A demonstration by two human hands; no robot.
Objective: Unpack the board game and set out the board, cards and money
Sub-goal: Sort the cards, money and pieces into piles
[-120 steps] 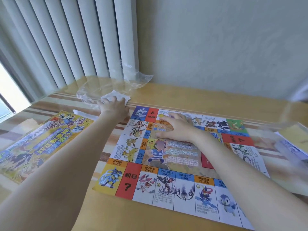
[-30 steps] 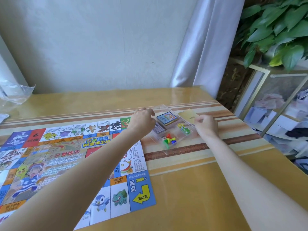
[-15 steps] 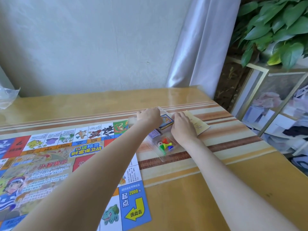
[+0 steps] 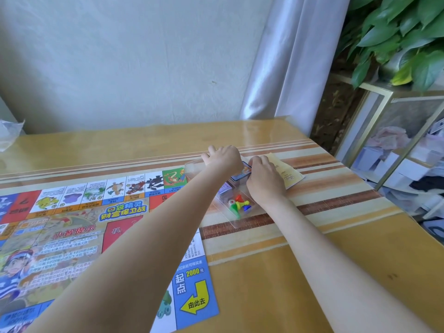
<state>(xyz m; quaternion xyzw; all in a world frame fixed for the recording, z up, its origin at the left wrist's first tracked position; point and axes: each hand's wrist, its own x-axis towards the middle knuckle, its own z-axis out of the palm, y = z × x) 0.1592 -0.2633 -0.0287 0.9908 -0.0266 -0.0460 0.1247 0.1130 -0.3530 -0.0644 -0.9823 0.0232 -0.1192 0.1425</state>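
The colourful game board [image 4: 72, 224] lies unfolded on the left of the table. Off its right edge sits a clear plastic tray [image 4: 240, 220] holding coloured pawns [image 4: 241, 205], a die [image 4: 231, 202], a purple card stack [image 4: 224, 188] and a blue-backed card deck [image 4: 243, 173]. My left hand [image 4: 223, 160] grips the tray's far left edge. My right hand [image 4: 264, 180] is over the tray, fingers curled at the blue deck. A yellow paper sheet [image 4: 291, 176] pokes out from under my right hand.
A crumpled clear plastic bag [image 4: 9, 133] lies at the far left by the wall. A white curtain [image 4: 288, 56] hangs at the table's back right corner. Beyond the right table edge stand a glass-fronted shelf [image 4: 384, 152] and a leafy plant [image 4: 408, 39].
Four seconds ago both hands were at the board's far side. My view swung right to the tray; my right hand moved from the tray's right side onto the blue deck.
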